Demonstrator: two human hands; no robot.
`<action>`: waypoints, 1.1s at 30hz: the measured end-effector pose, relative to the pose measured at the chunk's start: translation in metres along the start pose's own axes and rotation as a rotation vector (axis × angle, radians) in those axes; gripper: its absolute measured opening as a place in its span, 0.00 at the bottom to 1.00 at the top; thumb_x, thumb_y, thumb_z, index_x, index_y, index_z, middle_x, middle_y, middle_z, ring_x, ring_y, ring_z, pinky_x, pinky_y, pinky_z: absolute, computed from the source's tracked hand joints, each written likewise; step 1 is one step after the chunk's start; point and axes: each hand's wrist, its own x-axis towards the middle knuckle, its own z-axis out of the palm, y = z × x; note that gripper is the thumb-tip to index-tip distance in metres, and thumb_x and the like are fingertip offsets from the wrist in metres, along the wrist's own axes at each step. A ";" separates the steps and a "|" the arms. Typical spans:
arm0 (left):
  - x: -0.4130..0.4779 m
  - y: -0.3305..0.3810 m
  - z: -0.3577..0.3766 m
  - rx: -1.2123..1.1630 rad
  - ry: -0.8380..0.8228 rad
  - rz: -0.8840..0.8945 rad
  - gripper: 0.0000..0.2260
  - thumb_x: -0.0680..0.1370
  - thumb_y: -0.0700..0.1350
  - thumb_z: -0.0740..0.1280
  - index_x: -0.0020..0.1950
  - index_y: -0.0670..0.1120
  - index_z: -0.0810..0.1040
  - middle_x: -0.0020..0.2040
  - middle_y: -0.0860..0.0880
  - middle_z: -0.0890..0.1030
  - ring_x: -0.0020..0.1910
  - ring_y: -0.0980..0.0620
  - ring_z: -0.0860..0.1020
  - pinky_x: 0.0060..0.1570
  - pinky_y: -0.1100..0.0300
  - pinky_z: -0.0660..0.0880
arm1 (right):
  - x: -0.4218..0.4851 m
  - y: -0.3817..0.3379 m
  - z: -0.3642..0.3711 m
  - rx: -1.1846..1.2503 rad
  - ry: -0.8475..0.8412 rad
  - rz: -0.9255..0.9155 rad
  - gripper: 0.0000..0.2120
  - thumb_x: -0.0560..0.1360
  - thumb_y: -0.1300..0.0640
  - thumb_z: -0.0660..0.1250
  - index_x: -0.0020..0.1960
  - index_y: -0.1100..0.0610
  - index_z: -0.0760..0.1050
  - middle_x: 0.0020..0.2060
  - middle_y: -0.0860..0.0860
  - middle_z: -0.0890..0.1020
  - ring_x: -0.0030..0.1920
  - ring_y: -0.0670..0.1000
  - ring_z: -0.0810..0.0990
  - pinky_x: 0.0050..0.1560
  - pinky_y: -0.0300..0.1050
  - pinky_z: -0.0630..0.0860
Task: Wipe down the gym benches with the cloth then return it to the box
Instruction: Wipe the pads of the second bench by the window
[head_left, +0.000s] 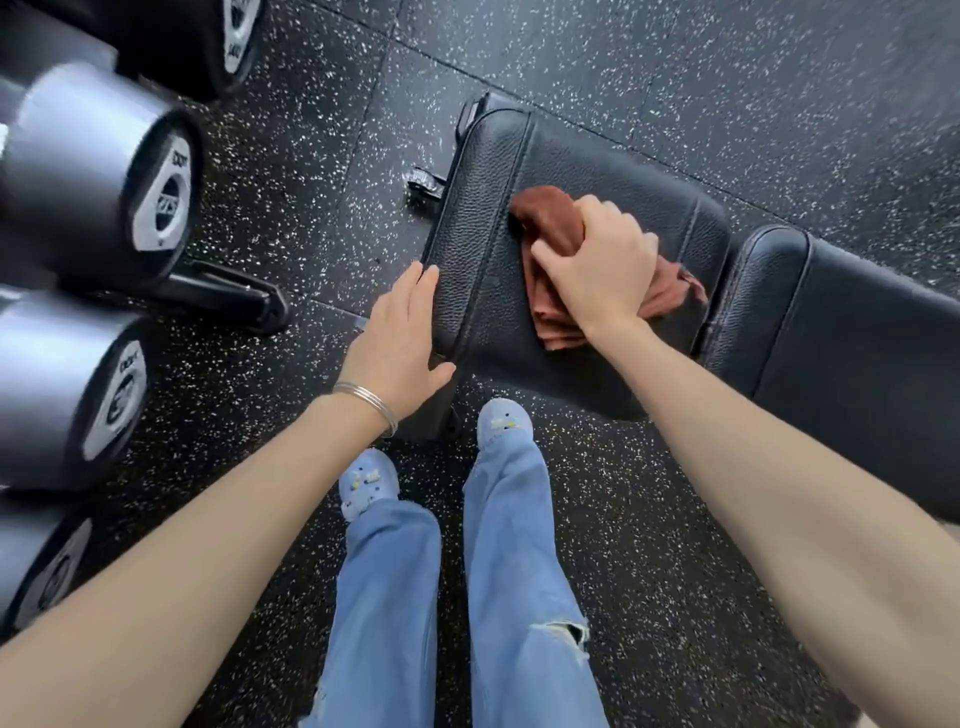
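The black rubber floor with white speckles (675, 78) fills the scene, laid in large square tiles. At the left, big grey cylinder-shaped dumbbell heads (88, 171) lie in a row, with smooth metal-looking sides and flat end plates. In the middle stands the black padded gym bench with grained leather-like cover (478, 234), its seat pad separated by a gap from the longer back pad at the right. The crumpled rust-brown cloth (550, 223) lies on the seat pad, pressed under the right hand (602, 265), whose fingers are curled together and clamped on the cloth. The left hand (400, 332) rests flat on the near left edge of the pad, fingers straight and close together, with thin silver bangles (371, 402) on the wrist.
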 end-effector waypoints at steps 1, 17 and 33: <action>-0.001 -0.004 0.000 -0.016 0.009 0.009 0.41 0.73 0.48 0.70 0.77 0.43 0.48 0.77 0.44 0.54 0.75 0.45 0.56 0.71 0.49 0.61 | 0.008 -0.019 0.006 -0.005 0.005 -0.023 0.22 0.68 0.38 0.64 0.53 0.53 0.74 0.49 0.52 0.80 0.53 0.57 0.76 0.50 0.51 0.66; 0.031 -0.030 -0.054 0.180 0.096 -0.059 0.29 0.77 0.47 0.64 0.75 0.44 0.56 0.70 0.44 0.66 0.67 0.43 0.66 0.60 0.45 0.69 | -0.032 -0.071 0.009 0.007 -0.108 -0.164 0.19 0.65 0.40 0.69 0.47 0.54 0.75 0.43 0.52 0.79 0.47 0.57 0.76 0.47 0.52 0.65; 0.173 0.017 -0.084 0.244 -0.097 0.349 0.33 0.76 0.57 0.64 0.76 0.48 0.54 0.75 0.45 0.60 0.71 0.42 0.63 0.69 0.46 0.63 | -0.054 0.031 -0.001 -0.038 0.073 -0.477 0.20 0.59 0.40 0.74 0.41 0.54 0.78 0.35 0.52 0.77 0.36 0.56 0.75 0.37 0.50 0.69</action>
